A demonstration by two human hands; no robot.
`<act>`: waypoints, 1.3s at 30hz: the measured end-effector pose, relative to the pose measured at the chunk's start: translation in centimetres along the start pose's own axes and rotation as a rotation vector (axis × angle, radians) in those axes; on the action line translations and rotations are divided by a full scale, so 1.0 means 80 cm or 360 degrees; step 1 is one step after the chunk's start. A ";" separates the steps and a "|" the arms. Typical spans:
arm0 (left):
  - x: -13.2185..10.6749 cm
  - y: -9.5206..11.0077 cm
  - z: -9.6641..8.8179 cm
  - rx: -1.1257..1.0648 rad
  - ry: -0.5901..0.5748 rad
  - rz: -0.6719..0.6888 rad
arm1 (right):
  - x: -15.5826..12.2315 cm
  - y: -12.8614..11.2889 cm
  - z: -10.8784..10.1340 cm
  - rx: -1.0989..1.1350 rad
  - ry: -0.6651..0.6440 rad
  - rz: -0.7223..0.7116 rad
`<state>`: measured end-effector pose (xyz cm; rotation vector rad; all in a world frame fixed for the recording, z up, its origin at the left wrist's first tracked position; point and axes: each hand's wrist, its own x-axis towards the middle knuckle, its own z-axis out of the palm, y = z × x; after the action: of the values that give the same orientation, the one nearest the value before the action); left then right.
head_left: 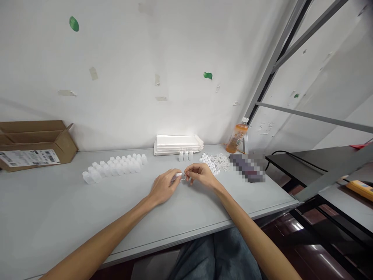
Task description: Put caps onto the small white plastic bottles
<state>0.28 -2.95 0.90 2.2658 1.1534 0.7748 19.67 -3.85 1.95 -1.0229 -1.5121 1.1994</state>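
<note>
My left hand (163, 186) and my right hand (199, 174) meet over the middle of the grey table (58, 217). Both pinch a small white bottle (181, 176) between their fingertips, the left on its body, the right at its ring-like end. Left of the hands lie several small white bottles (115, 167) in rows. Three upright small bottles (185, 155) stand just behind the hands. A heap of small white caps and rings (215, 161) lies to the right of them.
A stack of white sheets (177, 144) lies against the wall. An open cardboard box (32, 144) stands at far left. An orange drink bottle (237, 136) stands at back right beside a metal frame (271, 66). A dark side table (309, 163) is at right.
</note>
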 end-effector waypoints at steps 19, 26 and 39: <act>-0.001 0.000 0.002 0.0072 0.0010 0.0021 | 0.001 0.002 0.000 -0.0022 0.0026 0.0012; -0.001 -0.003 0.003 0.0123 -0.0013 0.0045 | 0.001 0.004 0.000 -0.0144 0.0023 0.0007; -0.002 -0.007 0.007 0.0360 -0.0100 0.0178 | 0.002 0.014 -0.003 -0.0153 -0.0076 -0.0006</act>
<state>0.29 -2.85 0.10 2.5404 1.1428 0.6368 19.92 -3.47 0.88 -1.0610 -1.6213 1.1652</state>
